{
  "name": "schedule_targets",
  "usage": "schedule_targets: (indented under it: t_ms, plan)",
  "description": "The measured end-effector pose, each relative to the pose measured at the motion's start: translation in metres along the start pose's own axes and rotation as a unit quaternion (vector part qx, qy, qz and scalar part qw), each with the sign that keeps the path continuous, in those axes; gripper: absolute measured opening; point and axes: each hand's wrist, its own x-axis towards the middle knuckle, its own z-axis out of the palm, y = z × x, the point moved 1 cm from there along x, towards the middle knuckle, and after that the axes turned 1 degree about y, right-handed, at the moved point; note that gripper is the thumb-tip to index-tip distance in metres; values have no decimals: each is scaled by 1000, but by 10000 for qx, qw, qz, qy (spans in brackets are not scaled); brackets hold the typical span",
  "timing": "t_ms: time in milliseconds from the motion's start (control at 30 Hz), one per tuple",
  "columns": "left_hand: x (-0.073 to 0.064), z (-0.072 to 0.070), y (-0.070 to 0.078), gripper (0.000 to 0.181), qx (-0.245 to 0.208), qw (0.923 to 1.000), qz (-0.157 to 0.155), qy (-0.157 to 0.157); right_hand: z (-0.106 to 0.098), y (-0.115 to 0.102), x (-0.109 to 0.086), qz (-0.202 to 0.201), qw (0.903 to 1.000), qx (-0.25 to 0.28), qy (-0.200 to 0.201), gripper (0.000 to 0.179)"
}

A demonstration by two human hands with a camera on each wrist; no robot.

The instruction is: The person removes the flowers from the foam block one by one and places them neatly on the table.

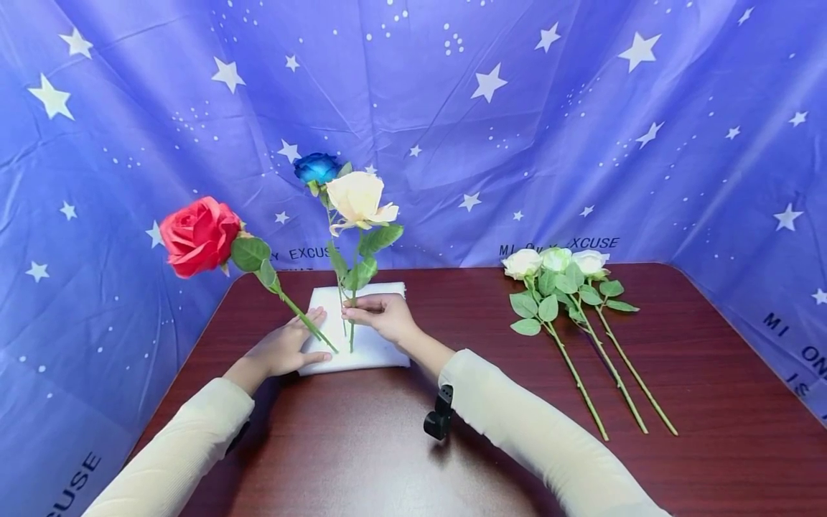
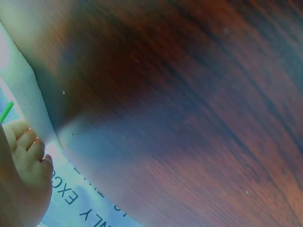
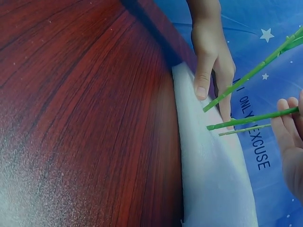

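Note:
A white foam block (image 1: 381, 357) lies on the table, and my left hand (image 1: 284, 350) rests on its left side with fingers extended and thumb along the front. My right hand (image 1: 385, 316) pinches the green stem of a cream rose (image 1: 359, 197) low down, over the block. In the right wrist view the lower end of the cream rose's stem (image 3: 236, 123) is right at the foam's surface. A red rose (image 1: 202, 237) leans left over my left hand, its stem foot at the foam. Behind the cream bloom, a blue rose (image 1: 316, 169) stands on a thin stem.
Three white roses (image 1: 555, 262) with leafy stems lie side by side at the right of the brown table (image 1: 362, 445). A starry blue-purple cloth (image 1: 439, 93) hangs behind and beside the table. A black device (image 1: 439, 416) is strapped at the right sleeve.

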Motion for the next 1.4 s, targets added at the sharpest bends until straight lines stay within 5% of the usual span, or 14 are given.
schedule_targets:
  t_ms: [433, 1400]
  plan:
    - [0, 0, 0, 89, 15, 10000, 3, 71, -2, 3, 2, -75, 9969, 582, -516, 29]
    - [1, 1, 0, 87, 70, 9999, 48, 92, -3, 2, 4, -348, 9972, 625, -228, 27]
